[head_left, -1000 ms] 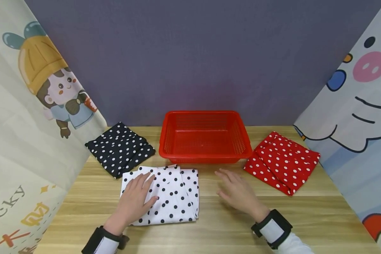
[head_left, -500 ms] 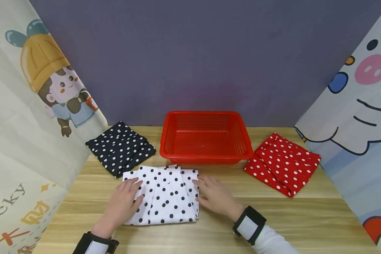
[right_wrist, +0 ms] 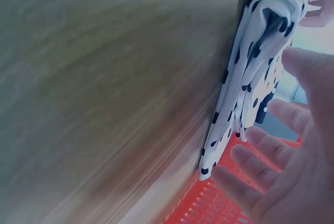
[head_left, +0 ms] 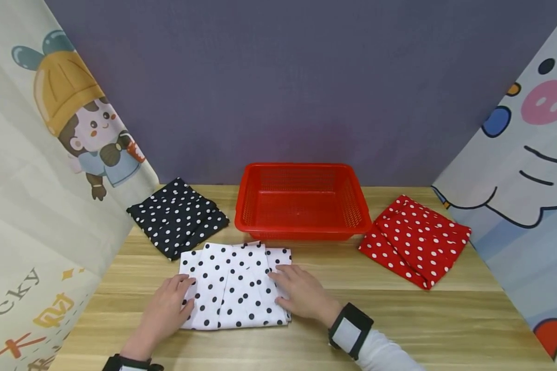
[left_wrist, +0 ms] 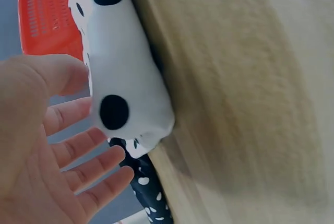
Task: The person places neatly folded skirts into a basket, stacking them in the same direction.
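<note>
A white cloth with black dots [head_left: 241,288] lies folded in layers on the wooden table, nearest the person. At its left edge is my left hand [head_left: 164,309], fingers spread and fairly straight, the thumb and fingertips by the fold. My right hand [head_left: 304,293] is at the opposite edge with fingertips over the cloth's right margin. In the left wrist view the thumb and fingers [left_wrist: 83,177] lie beside the rounded fold, not curled round it. The right wrist view shows the stacked layers side-on, with spread fingers [right_wrist: 261,166] beside them.
Behind the white cloth stands a red plastic basket [head_left: 301,229] with nothing in it. A folded black cloth with white dots [head_left: 178,219] lies at the back left, a folded red dotted cloth [head_left: 415,239] at the right. Printed curtains flank the wooden table [head_left: 399,335].
My right hand has moved left across the bare table to the white cloth's right edge. My left hand has slid left and nearer the person, from on top of the cloth to its left edge.
</note>
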